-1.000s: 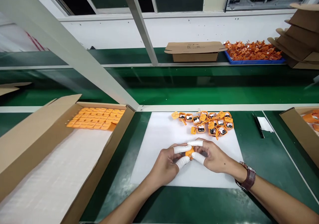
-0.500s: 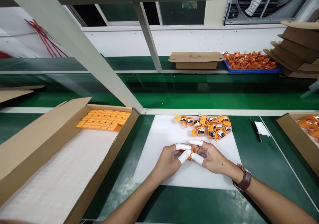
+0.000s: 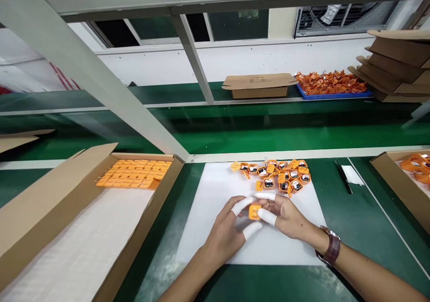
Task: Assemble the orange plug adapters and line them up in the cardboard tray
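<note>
An orange square piece (image 3: 254,212) is pinched between the thumb and fingers of my right hand (image 3: 285,214), above a white sheet (image 3: 208,212). My left hand (image 3: 228,226) is beside the piece on its left, thumb and index finger spread apart around it; whether its other fingertips touch the piece is hard to see. White covers sit on the thumb and index finger of both hands. Beyond my hands, several orange open cases (image 3: 268,183) with black and white insides lie in a cluster at the sheet's far edge.
At left, an open carton (image 3: 148,212) holds rows of orange pieces (image 3: 134,173). Another carton (image 3: 396,181) stands at right, near a black pen (image 3: 344,176) and white paper (image 3: 352,175). The shelf behind bears a blue tray (image 3: 336,96), a closed box (image 3: 260,91) and stacked cartons (image 3: 396,65).
My left thumb and index finger have opened away from the orange piece, which now shows its flat face. My right hand still grips it. The whole view has shifted slightly.
</note>
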The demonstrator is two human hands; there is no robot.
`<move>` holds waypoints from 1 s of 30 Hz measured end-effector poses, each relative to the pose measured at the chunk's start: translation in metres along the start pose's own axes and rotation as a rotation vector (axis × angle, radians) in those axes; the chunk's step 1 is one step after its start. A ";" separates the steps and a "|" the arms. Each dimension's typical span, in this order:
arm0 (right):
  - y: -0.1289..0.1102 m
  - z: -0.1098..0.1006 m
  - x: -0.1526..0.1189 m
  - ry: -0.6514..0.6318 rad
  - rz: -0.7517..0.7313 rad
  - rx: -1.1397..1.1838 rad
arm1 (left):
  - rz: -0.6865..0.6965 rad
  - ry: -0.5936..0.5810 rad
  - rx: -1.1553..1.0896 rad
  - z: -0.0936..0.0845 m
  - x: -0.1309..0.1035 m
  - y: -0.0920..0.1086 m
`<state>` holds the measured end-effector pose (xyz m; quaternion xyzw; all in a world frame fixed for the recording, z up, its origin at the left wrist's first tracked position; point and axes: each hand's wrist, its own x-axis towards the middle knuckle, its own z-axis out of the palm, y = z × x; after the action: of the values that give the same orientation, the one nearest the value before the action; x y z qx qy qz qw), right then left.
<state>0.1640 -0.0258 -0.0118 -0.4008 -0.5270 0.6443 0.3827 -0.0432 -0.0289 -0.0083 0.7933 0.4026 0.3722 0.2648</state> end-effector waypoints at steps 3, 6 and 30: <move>0.002 0.001 0.000 0.016 0.005 0.003 | 0.053 0.041 0.007 0.006 -0.002 -0.003; 0.003 0.001 0.000 0.017 -0.001 -0.019 | 0.084 0.078 -0.024 0.005 0.000 0.000; 0.002 0.006 0.000 0.066 -0.039 -0.070 | -0.559 -0.110 -0.662 -0.003 0.009 0.011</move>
<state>0.1585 -0.0285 -0.0134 -0.4246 -0.5439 0.6046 0.3980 -0.0371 -0.0267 0.0048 0.5449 0.4459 0.3523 0.6166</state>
